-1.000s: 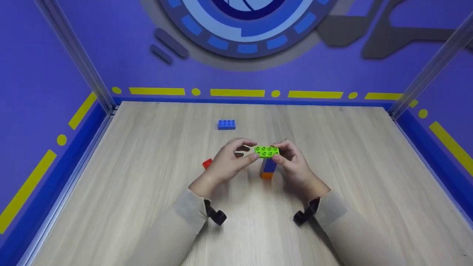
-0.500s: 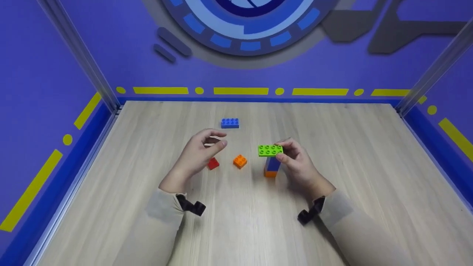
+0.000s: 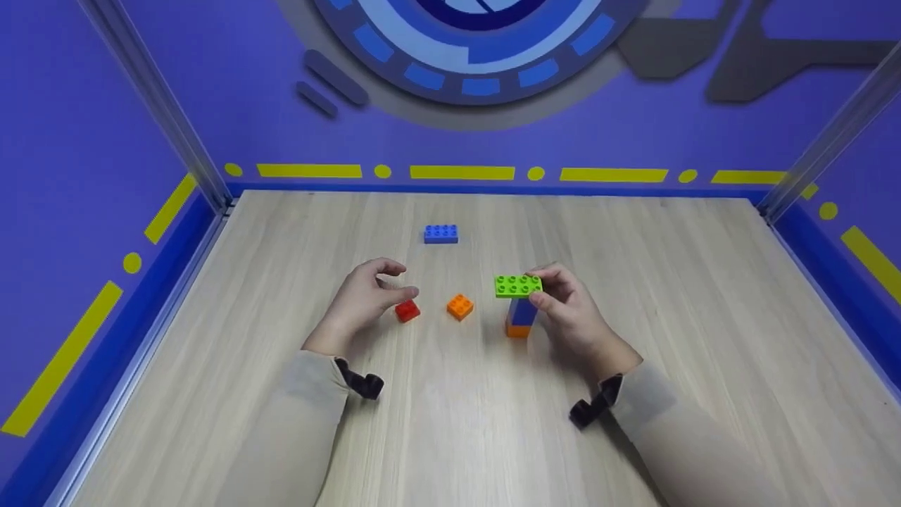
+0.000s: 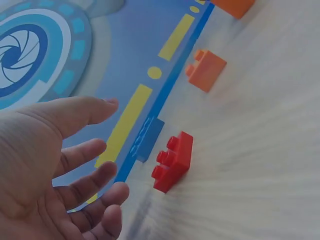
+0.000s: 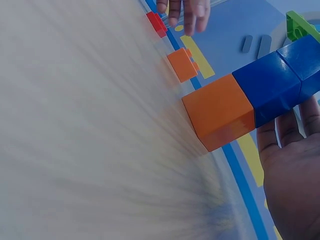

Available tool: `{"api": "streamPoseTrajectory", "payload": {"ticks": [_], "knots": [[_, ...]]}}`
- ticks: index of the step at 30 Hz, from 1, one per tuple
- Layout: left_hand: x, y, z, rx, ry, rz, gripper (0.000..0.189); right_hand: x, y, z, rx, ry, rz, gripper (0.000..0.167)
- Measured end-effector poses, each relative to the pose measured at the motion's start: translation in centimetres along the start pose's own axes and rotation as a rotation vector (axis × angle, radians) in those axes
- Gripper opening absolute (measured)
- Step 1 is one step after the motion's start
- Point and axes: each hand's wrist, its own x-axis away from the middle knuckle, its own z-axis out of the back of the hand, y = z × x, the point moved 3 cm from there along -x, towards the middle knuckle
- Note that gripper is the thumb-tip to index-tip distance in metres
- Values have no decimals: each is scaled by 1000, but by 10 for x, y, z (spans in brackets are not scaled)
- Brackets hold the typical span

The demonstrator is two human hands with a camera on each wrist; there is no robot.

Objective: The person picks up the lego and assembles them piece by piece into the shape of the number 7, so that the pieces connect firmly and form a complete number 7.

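My right hand point(image 3: 578, 313) holds a stack of toy building bricks near its top, with the thumb at the front right corner of the green brick point(image 3: 518, 286). Below that green brick come two blue bricks point(image 5: 270, 82), and an orange brick point(image 5: 220, 112) forms the foot on the table. In the right wrist view the fingers lie along the blue part. My left hand point(image 3: 359, 303) hovers beside a red brick point(image 3: 407, 310), thumb and fingers apart and nothing between them. The left wrist view shows the red brick point(image 4: 174, 162) standing just past those fingertips.
Between the red brick and the stack lies a small orange brick point(image 3: 460, 307). Farther back sits a blue eight-stud brick point(image 3: 440, 234). Purple-blue panels point(image 3: 450, 151) with yellow marks enclose the wooden table point(image 3: 450, 422) at the back and sides.
My left hand has let go of the green brick and moved left, then lowered towards the red brick. The right hand stays on the stack. The small orange brick has come into sight.
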Motion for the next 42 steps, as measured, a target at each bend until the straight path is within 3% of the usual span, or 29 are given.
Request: {"api": "streamPoseTrajectory", "payload": {"ticks": [8,16,23,28,34,42], "knots": [[-3,-9,1,-158,-8,12,66,1,0,0,-11,-5,17,23],[-1,-11,1,-227,5,2,32,1,1,1,-1,14,-10,25],[2,-7,-1,-268,-43,-29,24,1,0,0,11,5,-16,27],[4,-5,-2,-269,-83,7,31,2,-1,2,30,13,-15,24],[3,-2,-4,-274,-92,-2,27,3,-1,4,24,30,-12,22],[7,6,-7,-169,-62,-24,29,1,2,2,2,24,-11,22]]}}
